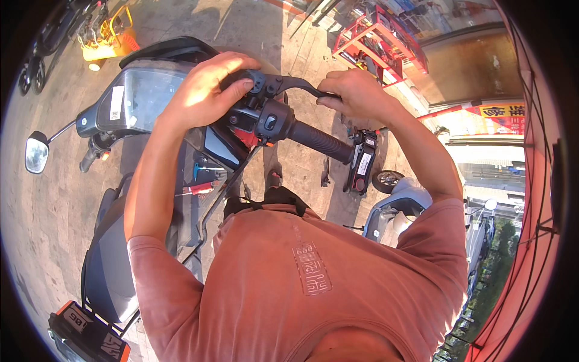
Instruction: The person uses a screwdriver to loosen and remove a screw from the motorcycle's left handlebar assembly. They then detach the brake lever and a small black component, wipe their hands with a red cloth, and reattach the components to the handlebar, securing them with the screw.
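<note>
A dark scooter (154, 90) stands in front of me. My left hand (211, 90) is closed over the black lever mount (256, 81) on its handlebar, thumb pressed on it. My right hand (353, 93) has its fingers wrapped round the outer end of the black brake lever (295, 84). Below them are the switch housing (271, 123) and the ribbed rubber grip (319, 142), with a black cable hanging down. A red-handled tool (201, 187) and a blue-handled tool (196, 171) lie on the scooter.
A red tool cart (371, 42) stands at the back right, a yellow wheeled object (108, 42) at the back left. A black and red device (362, 163) is beyond the grip, near a wheel (389, 181). Another scooter (389, 211) stands at the right, beside a storefront.
</note>
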### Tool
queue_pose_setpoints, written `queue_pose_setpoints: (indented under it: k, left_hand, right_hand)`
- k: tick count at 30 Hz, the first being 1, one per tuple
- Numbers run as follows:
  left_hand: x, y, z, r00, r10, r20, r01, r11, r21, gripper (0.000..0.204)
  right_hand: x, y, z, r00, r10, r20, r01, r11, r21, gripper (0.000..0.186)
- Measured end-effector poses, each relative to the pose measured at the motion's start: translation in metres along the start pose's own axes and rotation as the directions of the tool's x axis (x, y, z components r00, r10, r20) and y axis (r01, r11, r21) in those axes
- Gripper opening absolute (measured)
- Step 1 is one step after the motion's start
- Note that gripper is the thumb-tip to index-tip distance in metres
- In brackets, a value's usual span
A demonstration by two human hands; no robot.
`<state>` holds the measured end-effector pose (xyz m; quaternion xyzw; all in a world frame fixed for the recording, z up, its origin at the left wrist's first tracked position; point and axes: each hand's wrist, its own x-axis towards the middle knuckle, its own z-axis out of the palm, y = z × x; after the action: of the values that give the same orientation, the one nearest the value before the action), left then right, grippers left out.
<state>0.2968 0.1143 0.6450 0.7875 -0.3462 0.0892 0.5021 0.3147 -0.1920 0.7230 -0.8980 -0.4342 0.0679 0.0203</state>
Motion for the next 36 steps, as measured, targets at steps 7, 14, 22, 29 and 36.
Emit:
queue_pose_setpoints:
  k: [7, 14, 22, 29, 36]
  left_hand:
    - [-0.002, -0.012, -0.008, 0.997, -0.079, -0.011, 0.075, 0.980, -0.186, 0.026]
    - [0.000, -0.020, -0.012, 0.998, -0.055, 0.011, 0.056, 0.991, -0.120, 0.026]
    - [0.009, -0.025, -0.016, 0.989, -0.146, 0.003, 0.144, 0.974, -0.175, 0.028]
    - [-0.008, -0.019, -0.020, 0.979, -0.008, -0.204, 0.042, 0.986, 0.160, 0.028]
    - [-0.030, -0.005, -0.020, 0.998, 0.064, 0.028, -0.070, 0.922, 0.381, 0.038]
  right_hand:
    - [0.002, 0.002, -0.011, 0.999, -0.003, 0.043, 0.004, 1.000, -0.012, 0.020]
    - [0.007, 0.008, -0.002, 0.999, -0.034, 0.015, 0.032, 0.994, 0.105, 0.015]
    - [0.010, 0.017, 0.002, 0.997, 0.041, 0.061, -0.055, 0.969, 0.242, 0.013]
    - [-0.001, 0.015, 0.000, 0.996, 0.084, 0.040, -0.091, 0.968, 0.234, 0.012]
    - [-0.005, 0.017, 0.001, 0.996, 0.084, 0.016, -0.086, 0.966, 0.245, 0.012]
